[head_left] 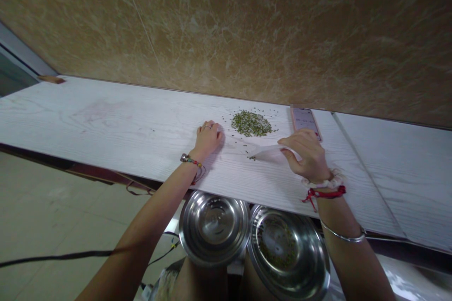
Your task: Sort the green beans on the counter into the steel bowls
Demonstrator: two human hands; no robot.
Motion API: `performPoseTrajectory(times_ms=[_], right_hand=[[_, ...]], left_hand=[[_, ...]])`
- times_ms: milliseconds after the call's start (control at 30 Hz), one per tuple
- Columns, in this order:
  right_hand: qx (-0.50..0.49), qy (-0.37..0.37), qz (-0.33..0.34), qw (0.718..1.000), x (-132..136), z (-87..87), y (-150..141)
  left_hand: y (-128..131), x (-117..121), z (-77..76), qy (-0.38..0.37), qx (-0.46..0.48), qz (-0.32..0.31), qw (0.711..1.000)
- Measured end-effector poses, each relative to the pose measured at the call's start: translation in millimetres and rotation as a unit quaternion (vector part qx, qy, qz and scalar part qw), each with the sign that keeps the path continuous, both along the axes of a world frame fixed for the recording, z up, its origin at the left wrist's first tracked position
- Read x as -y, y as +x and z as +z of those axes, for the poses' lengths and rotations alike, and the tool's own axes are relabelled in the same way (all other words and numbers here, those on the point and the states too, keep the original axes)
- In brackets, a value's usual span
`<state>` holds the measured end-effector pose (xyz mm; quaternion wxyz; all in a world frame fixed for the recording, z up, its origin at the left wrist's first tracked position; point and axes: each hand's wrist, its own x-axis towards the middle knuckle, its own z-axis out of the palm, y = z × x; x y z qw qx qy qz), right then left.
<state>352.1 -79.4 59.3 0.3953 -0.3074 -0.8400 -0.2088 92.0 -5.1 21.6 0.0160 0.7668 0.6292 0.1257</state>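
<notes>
A loose heap of small green beans (251, 123) lies on the white wood-grain board, with single beans scattered around it. My left hand (209, 136) rests on the board left of the heap, its fingers curled under. Whatever those fingers may enclose is hidden. On the other side, my right hand (306, 154) pinches a thin whitish, translucent flat piece (270, 151) between thumb and fingers; its exact kind is unclear. The piece slants left, and its tip is at a small cluster of beans (252, 157) in front of the heap.
Two steel bowls stand below the board's front edge: the left bowl (187, 240) shows no clear contents, the right bowl (314, 244) holds greenish beans. A phone (306, 120) lies behind my right hand. A marbled wall (226, 33) rises behind the board (116, 122). A black cable (70, 257) crosses lower left.
</notes>
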Motion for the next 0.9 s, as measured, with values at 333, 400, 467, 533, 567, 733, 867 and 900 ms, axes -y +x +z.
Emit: performPoseTrajectory(times_ms=[333, 400, 467, 533, 567, 733, 867, 900], right_hand=[[-0.016, -0.001, -0.024, 1.000, 2.7, 5.0, 13.5], [-0.010, -0.018, -0.031, 0.999, 3.6, 4.2, 12.8], [-0.002, -0.027, -0.036, 0.999, 3.7, 2.6, 11.2], [0.000, -0.018, -0.034, 0.999, 3.1, 0.6, 9.9], [-0.001, -0.011, -0.033, 0.999, 2.7, -0.4, 9.6], [-0.015, -0.009, -0.043, 0.999, 1.6, -2.5, 10.1], [-0.020, -0.014, -0.042, 0.999, 1.9, -2.1, 9.0], [-0.017, -0.011, -0.038, 0.999, 1.8, -2.1, 8.5]], left_hand=[[-0.6, -0.8, -0.2, -0.006, -0.011, -0.002, 1.000], [-0.6, -0.7, 0.3, -0.009, -0.011, 0.001, 1.000], [-0.7, -0.8, 0.2, -0.010, -0.008, 0.002, 1.000], [-0.9, -1.3, -0.5, -0.006, -0.005, 0.002, 1.000], [-1.0, -1.7, -1.1, -0.005, -0.004, 0.001, 1.000], [-1.5, -2.9, -3.6, 0.008, -0.001, 0.000, 1.000], [-1.4, -2.5, -2.9, 0.006, -0.004, 0.001, 1.000], [-1.2, -2.2, -2.4, 0.003, -0.005, 0.002, 1.000]])
